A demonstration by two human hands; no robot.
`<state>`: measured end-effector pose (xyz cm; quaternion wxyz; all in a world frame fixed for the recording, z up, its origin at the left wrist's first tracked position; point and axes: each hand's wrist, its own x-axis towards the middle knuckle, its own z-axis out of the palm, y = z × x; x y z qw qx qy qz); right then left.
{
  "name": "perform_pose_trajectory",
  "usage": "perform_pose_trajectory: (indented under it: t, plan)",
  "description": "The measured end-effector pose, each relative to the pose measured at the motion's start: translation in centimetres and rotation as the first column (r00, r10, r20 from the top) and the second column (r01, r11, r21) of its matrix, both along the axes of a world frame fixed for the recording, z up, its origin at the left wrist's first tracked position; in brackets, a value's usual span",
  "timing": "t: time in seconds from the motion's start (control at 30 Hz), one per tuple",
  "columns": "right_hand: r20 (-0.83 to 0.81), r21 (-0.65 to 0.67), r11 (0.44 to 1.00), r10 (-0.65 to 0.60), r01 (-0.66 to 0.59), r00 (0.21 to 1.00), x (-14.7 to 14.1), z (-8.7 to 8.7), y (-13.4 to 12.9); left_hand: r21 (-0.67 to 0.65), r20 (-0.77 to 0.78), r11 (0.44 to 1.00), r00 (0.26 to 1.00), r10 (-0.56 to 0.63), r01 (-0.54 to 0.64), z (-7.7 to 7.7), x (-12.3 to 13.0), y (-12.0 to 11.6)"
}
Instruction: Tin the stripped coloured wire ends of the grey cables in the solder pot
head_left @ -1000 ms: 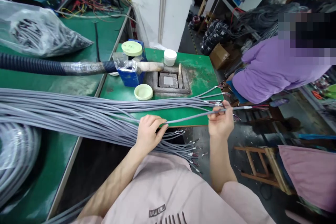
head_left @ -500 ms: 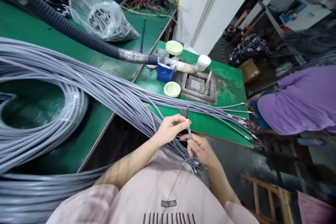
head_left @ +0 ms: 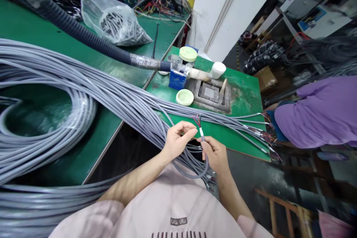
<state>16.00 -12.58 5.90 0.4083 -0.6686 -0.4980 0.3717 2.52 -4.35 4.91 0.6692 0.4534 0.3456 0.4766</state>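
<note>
My right hand (head_left: 215, 153) pinches a grey cable (head_left: 203, 139) just below its end. That end points away from me, with a white band (head_left: 201, 131) around it and thin red and dark wires (head_left: 196, 119) fanning out of the top. Left of the cable is my left hand (head_left: 180, 139), its thumb and forefinger curved with a gap between them, close to the band but seemingly off it. Below the hands, other cable ends (head_left: 210, 179) hang in front of my shirt. A long bundle of grey cables (head_left: 134, 106) runs behind both hands.
Cable ends with bared wires (head_left: 266, 135) lie at the green table's right side. Behind the bundle are a framed square pot (head_left: 211, 93), a ribbed hose (head_left: 95, 41), a blue box (head_left: 177, 80) and a pale green lid (head_left: 184, 97). A person in purple (head_left: 329, 111) is at right.
My left fingers have come off the white band and moved slightly left. My right hand still holds the cable, now nearer its end. The view has shifted a little.
</note>
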Motion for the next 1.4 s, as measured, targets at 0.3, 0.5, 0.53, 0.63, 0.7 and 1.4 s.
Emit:
perform_pose_trajectory:
  t: [0.3, 0.5, 0.53, 0.63, 0.7, 1.4]
  plan:
    - [0.043, 0.001, 1.000, 0.023, -0.023, 0.999, -0.5, -0.1, 0.2, 0.033, -0.033, 0.996, 0.996, 0.079, -0.078, 0.3, 0.5, 0.2]
    - [0.058, 0.013, 0.999, 0.033, -0.034, 0.998, -0.7, 0.3, 0.5, 0.021, -0.051, 0.996, 0.994, 0.092, -0.091, 0.6, 0.5, 0.6]
    - [0.058, 0.014, 0.999, 0.035, -0.036, 0.998, -0.8, 0.4, 0.5, 0.018, -0.053, 0.996, 0.994, 0.093, -0.093, 0.6, 0.6, 0.6]
    - [0.062, 0.008, 0.999, 0.039, -0.040, 0.997, -0.8, 0.4, 0.5, 0.021, -0.058, 0.995, 0.994, 0.096, -0.095, 0.3, 0.7, 0.7]
    - [0.075, 0.009, 0.999, 0.041, -0.042, 0.996, -0.8, 0.4, 0.5, 0.023, -0.062, 0.996, 0.994, 0.089, -0.087, 0.2, 0.7, 0.8]
    - [-0.783, -0.020, 0.994, 0.050, -0.105, 0.620, -0.2, -0.7, 3.7, 0.766, -0.297, 0.642, 0.862, 0.411, -0.042, -1.8, -0.5, 0.0]
